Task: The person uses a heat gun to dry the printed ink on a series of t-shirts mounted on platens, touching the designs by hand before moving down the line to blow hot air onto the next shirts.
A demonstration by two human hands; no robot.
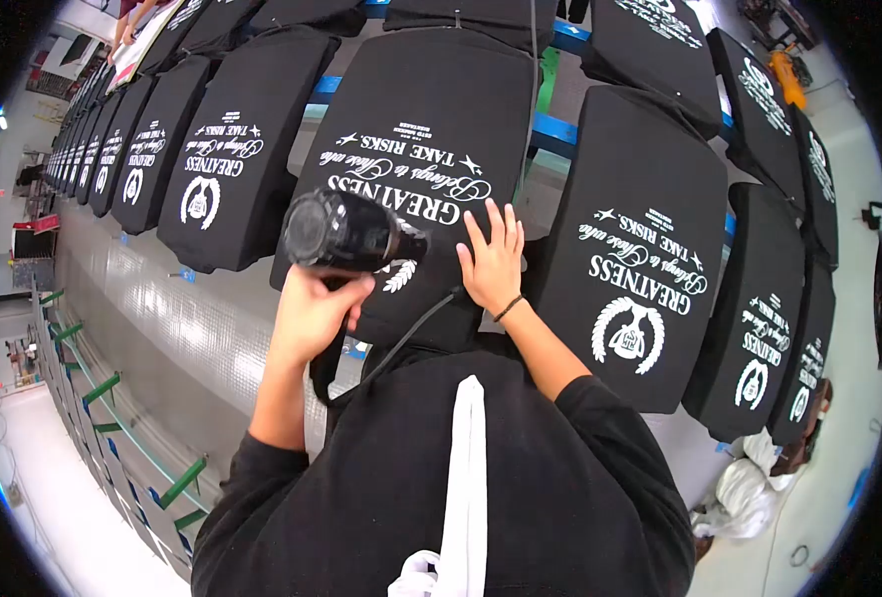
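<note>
A black hair dryer (346, 234) is in my left hand (317, 313), whose fingers are wrapped round its handle. The dryer's round back end faces up toward me, and its nozzle points right, just above the white print. It hides part of the emblem on the black T-shirt (431, 90) in front of me. My right hand (493, 254) lies flat on this shirt with fingers spread, beside the word "GREATNESS". A dark cord (416, 323) runs across the shirt's near end toward my body.
More printed black shirts lie in rows, including one to the right (640, 219) and one to the left (247, 149). Blue rails (555, 131) show between them. A green-posted rack (182, 483) stands lower left. Another person's arm (127, 25) is at the far upper left.
</note>
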